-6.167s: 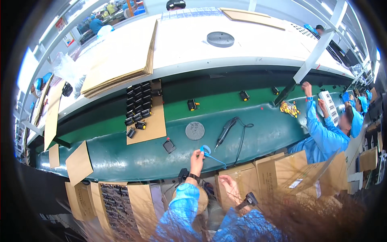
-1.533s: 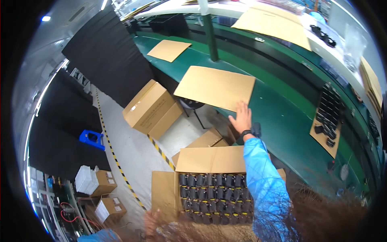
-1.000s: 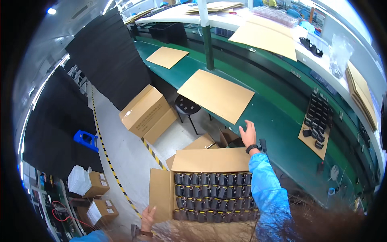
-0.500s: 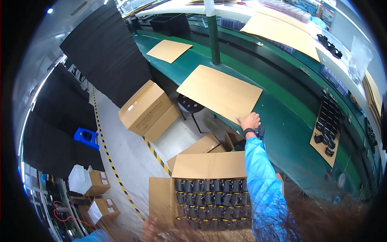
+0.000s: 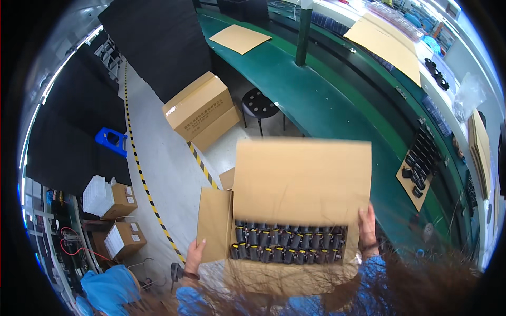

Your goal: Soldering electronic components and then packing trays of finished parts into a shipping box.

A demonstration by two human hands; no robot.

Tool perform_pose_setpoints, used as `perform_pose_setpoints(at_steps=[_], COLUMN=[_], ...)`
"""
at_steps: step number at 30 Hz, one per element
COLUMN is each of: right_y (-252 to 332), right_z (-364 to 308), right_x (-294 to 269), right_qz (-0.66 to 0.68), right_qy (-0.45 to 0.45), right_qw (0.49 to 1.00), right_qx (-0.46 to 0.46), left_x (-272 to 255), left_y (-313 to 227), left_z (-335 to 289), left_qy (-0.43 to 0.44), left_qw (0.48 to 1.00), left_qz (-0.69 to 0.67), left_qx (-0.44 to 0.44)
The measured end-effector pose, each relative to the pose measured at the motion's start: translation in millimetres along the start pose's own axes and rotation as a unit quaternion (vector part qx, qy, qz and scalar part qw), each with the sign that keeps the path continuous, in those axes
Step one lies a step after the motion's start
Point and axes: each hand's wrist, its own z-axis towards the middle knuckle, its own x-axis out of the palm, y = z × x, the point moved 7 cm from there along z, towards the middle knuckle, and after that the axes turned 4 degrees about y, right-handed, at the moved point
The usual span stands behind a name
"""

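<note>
A flat cardboard sheet (image 5: 303, 179) hangs tilted over an open cardboard box (image 5: 295, 278). My right hand (image 5: 367, 226) grips the sheet by its lower right corner, the fingers partly hidden. Inside the box stand rows of small black devices (image 5: 287, 246) with yellow marks; the sheet covers the far rows. My left hand (image 5: 193, 257) is beside the box's left flap (image 5: 215, 224), thumb and fingers apart and pointing up. It seems to hold nothing, and whether it touches the flap I cannot tell.
A long green table (image 5: 337, 108) runs beyond the box, bearing another cardboard sheet (image 5: 240, 39) and a board of black parts (image 5: 416, 176). A closed carton (image 5: 203, 113), a black stool (image 5: 259, 105) and a blue plastic stool (image 5: 112, 141) stand on the floor. Blue cloth (image 5: 110, 288) shows lower left.
My right hand has brought the cardboard sheet from the green table back over the box. My left hand has risen beside the left flap. The view has shifted.
</note>
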Motion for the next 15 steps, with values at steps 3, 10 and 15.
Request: perform_pose_setpoints(at_steps=[3, 10, 15], right_y=[-51, -100, -109], right_z=[-117, -176, -174], right_x=[-69, -81, -68], right_qz=[0.001, -0.048, -0.145], right_qy=[0.005, -0.066, -0.061], right_qw=[0.998, 0.995, 0.985], right_qx=[0.066, 0.053, 0.075], left_x=[-7, -4, 7], left_y=[1, 5, -2], left_z=[3, 17, 16], left_qy=[0.023, 0.066, 0.074], left_qw=[1.000, 0.996, 0.995], left_qz=[0.012, 0.035, 0.026], left_qx=[0.009, 0.046, 0.055])
